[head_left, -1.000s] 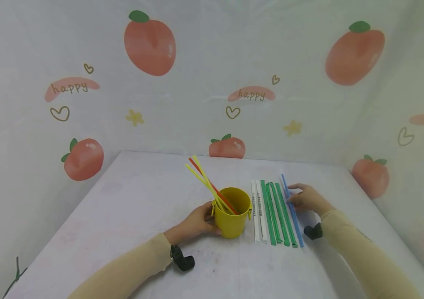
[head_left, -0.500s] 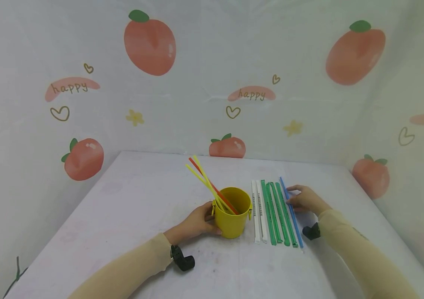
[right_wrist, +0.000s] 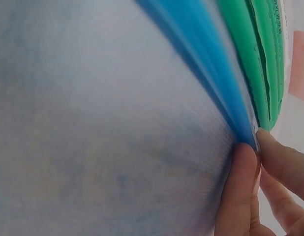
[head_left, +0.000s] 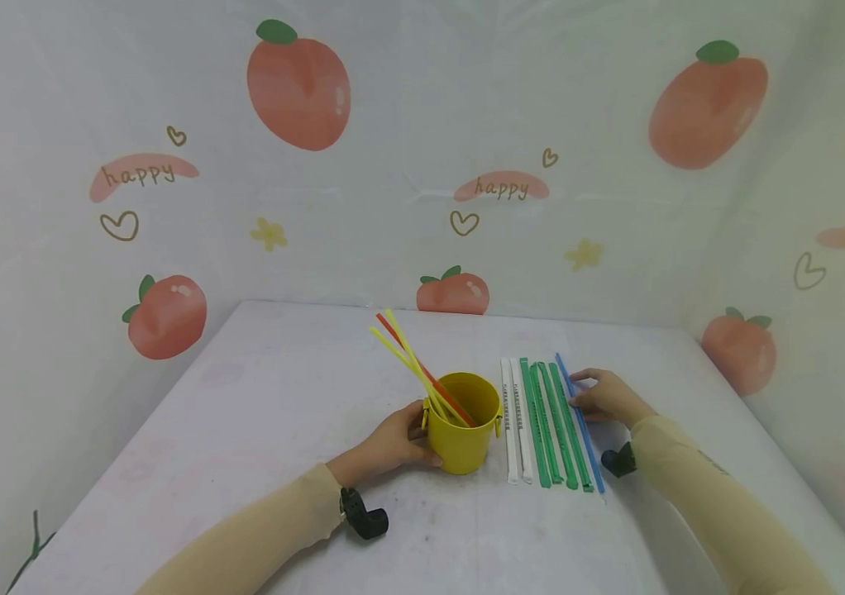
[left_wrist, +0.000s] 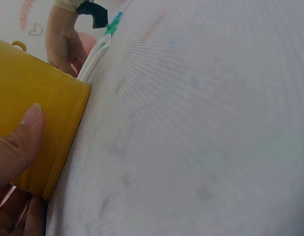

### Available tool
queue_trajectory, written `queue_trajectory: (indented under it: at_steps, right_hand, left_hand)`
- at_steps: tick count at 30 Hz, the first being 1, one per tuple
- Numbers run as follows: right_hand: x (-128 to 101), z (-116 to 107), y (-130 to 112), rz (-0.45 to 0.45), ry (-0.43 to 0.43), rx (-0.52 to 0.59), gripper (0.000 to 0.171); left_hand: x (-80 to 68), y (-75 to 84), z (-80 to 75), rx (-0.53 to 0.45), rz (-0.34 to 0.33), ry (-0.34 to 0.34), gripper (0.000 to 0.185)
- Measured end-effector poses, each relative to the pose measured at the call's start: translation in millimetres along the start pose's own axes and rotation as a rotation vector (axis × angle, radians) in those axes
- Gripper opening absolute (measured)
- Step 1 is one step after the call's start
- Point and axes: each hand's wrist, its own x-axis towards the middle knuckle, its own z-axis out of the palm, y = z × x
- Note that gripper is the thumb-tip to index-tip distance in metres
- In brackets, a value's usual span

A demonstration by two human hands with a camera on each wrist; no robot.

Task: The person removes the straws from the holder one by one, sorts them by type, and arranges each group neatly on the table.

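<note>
A small yellow bucket (head_left: 463, 434) stands on the white table (head_left: 259, 413), holding yellow straws and one red straw (head_left: 422, 368) that lean back and left. My left hand (head_left: 393, 442) grips the bucket's left side; the left wrist view shows my thumb on the yellow wall (left_wrist: 39, 132). Right of the bucket lie wrapped straws in a row: two white (head_left: 515, 421), several green (head_left: 552, 426) and one blue (head_left: 579, 421). My right hand (head_left: 604, 395) pinches the blue straw (right_wrist: 211, 73) near its middle; my fingertips (right_wrist: 245, 162) close on its edge.
The table's far and side edges meet walls covered in a peach-printed cloth (head_left: 422, 165). Bare tabletop spreads left of the bucket and in front of it. Black wrist camera mounts sit at both wrists (head_left: 363, 516).
The blue straw has shifted slightly left, closer against the green ones, with my right hand on it. The left hand and the bucket have stayed in place.
</note>
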Motion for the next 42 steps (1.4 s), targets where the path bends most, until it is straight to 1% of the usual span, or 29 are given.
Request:
queue_trajectory:
  at_steps: [7,20,23,31,42]
  right_hand:
    - [3.1,-0.5,-0.1,0.03,0.001,-0.005,0.065]
    - [1.4,-2.9,0.8,0.004,-0.022,0.003,0.065]
    - [2.4,-2.9,1.1,0.019,-0.023,0.015,0.066]
    - [3.9,-1.8,2.0,0.041,-0.019,-0.007,0.066]
    - [1.7,-1.5,1.7,0.021,-0.016,-0.017,0.065]
  left_hand:
    - [0.9,-0.5,0.2,0.011,-0.012,0.001,0.082]
    - [0.6,1.0,-0.1,0.017,-0.009,0.004,0.083]
    - [-0.1,1.9,0.0,0.02,-0.01,0.004,0.083]
    - [-1.0,2.9,-0.1,0.027,-0.009,0.003,0.083]
    - [1.1,0.2,0.2,0.017,-0.027,0.009,0.082]
